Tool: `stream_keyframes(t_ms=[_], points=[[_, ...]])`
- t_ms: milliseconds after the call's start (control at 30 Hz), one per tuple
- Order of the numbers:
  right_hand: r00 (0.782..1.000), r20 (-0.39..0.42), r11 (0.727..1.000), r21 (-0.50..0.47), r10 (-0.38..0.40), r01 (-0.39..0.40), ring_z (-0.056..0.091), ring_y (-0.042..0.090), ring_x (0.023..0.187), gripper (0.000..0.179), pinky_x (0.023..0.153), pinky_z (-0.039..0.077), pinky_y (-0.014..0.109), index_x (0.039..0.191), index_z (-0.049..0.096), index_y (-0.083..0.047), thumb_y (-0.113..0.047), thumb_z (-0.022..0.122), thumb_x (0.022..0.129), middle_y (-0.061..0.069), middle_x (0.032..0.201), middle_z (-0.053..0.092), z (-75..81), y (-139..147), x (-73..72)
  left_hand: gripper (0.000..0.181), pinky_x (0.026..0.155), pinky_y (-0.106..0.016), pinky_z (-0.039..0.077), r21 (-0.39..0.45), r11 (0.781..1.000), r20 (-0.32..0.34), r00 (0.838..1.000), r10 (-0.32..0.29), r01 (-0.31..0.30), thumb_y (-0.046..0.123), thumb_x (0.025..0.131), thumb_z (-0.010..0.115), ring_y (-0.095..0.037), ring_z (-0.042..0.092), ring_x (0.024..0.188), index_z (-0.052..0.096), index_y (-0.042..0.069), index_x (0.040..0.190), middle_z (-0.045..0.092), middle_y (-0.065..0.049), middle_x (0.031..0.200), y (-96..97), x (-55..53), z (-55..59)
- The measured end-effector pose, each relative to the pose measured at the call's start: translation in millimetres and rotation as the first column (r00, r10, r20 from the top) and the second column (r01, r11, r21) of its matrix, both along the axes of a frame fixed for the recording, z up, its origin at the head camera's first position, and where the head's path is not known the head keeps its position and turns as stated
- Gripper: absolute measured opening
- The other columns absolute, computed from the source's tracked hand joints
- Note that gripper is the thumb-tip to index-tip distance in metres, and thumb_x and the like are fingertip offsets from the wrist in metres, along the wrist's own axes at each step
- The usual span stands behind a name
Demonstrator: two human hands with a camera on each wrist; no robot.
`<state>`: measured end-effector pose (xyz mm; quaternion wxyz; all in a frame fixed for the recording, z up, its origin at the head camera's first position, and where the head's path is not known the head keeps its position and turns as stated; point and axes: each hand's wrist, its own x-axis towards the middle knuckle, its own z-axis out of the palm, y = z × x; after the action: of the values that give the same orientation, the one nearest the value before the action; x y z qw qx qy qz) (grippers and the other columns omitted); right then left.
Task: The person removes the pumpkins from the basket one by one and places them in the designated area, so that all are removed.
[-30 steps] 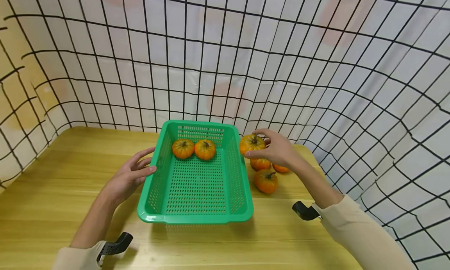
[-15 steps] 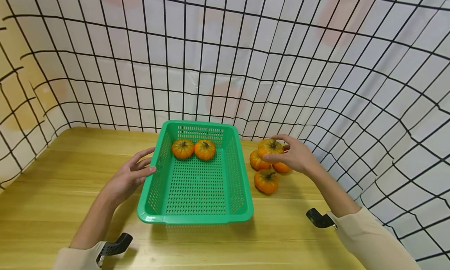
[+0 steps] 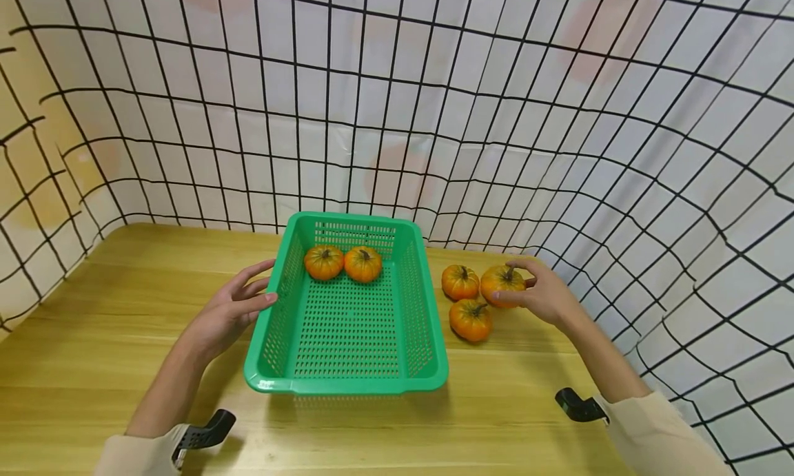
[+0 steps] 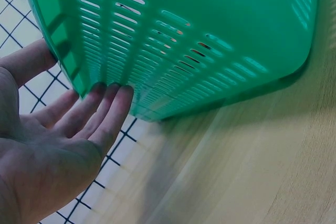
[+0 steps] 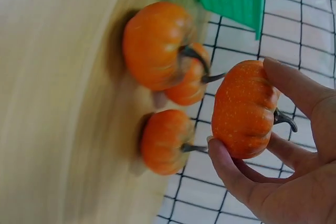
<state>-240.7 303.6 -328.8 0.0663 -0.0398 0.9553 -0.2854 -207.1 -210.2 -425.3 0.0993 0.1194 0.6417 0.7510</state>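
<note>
Head view: green perforated basket (image 3: 353, 386) on the worktop (image 3: 484, 428), between the two hands. Left hand (image 3: 226, 314) beside the basket's wall, fingers loosely extended and touching it from outside, thumb at the rim. Right hand (image 3: 542, 293) partly spread, thumb and fingers pinching a mini pumpkin (image 3: 493, 281). Left of that hand, on the worktop, a farther pumpkin (image 3: 460, 282) and a nearer pumpkin (image 3: 469, 319). Inside the basket, to the right of the left hand and a little beyond it, a pair of pumpkins (image 3: 324, 263) side by side. Beyond both hands, black-gridded white cloth (image 3: 397, 83).

Left wrist view: fingertips meet the slotted outer wall (image 4: 142, 30) ahead of the palm.

Right wrist view: pinched pumpkin has its dark, curved stem toward the palm. Past the fingertips, three pumpkins (image 5: 157, 45) on the worktop, one partly hidden behind another. Part of the basket shows beyond the fingers.
</note>
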Motion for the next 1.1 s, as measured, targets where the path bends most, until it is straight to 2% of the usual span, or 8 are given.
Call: stream_keyframes(t_ms=[333, 467, 767, 1100], points=[[0.997, 0.039, 0.998, 0.004, -0.061, 0.061, 0.042, 0.053, 0.135, 0.092, 0.094, 0.051, 0.060, 0.157, 0.034, -0.009, -0.054, 0.075, 0.087, 0.032, 0.159, 0.027, -22.4, 23.7, 2.4, 0.067, 0.097, -0.029, 0.055, 0.016, 1.000, 0.006, 1.000, -0.003, 0.003, 0.008, 0.102, 0.059, -0.021, 0.065, 0.119, 0.025, 0.013, 0.159, 0.051, -0.008, 0.146, 0.0, 0.4, 1.2], [0.995, 0.052, 0.996, 0.014, -0.086, 0.086, 0.045, 0.051, 0.133, 0.093, 0.093, 0.052, 0.058, 0.157, 0.034, -0.009, -0.055, 0.075, 0.087, 0.034, 0.156, 0.032, -31.3, 29.7, 3.4, 0.067, 0.098, -0.029, 0.054, 0.012, 1.000, 0.002, 1.000, -0.010, 0.010, 0.008, 0.102, 0.059, -0.021, 0.064, 0.120, 0.024, 0.013, 0.159, 0.052, -0.008, 0.146, -0.3, 0.1, 0.8], [0.994, 0.052, 0.995, 0.020, -0.097, 0.096, 0.048, 0.053, 0.130, 0.092, 0.092, 0.053, 0.057, 0.155, 0.037, -0.005, -0.051, 0.077, 0.086, 0.036, 0.154, 0.034, -56.1, 38.1, 4.6, 0.067, 0.097, -0.029, 0.054, -0.005, 1.000, -0.001, 1.000, -0.008, 0.008, 0.009, 0.102, 0.059, -0.022, 0.064, 0.119, 0.024, 0.013, 0.159, 0.052, -0.007, 0.146, -0.8, 1.2, 0.8], [0.990, 0.072, 0.993, 0.004, -0.121, 0.121, 0.047, 0.053, 0.130, 0.092, 0.094, 0.051, 0.058, 0.154, 0.037, -0.004, -0.048, 0.079, 0.086, 0.036, 0.153, 0.036, -69.6, 39.7, 6.0, 0.067, 0.097, -0.029, 0.055, -0.012, 1.000, -0.006, 1.000, -0.006, 0.006, 0.009, 0.102, 0.059, -0.021, 0.064, 0.120, 0.025, 0.014, 0.159, 0.050, -0.008, 0.147, -0.4, 2.1, 1.7]])
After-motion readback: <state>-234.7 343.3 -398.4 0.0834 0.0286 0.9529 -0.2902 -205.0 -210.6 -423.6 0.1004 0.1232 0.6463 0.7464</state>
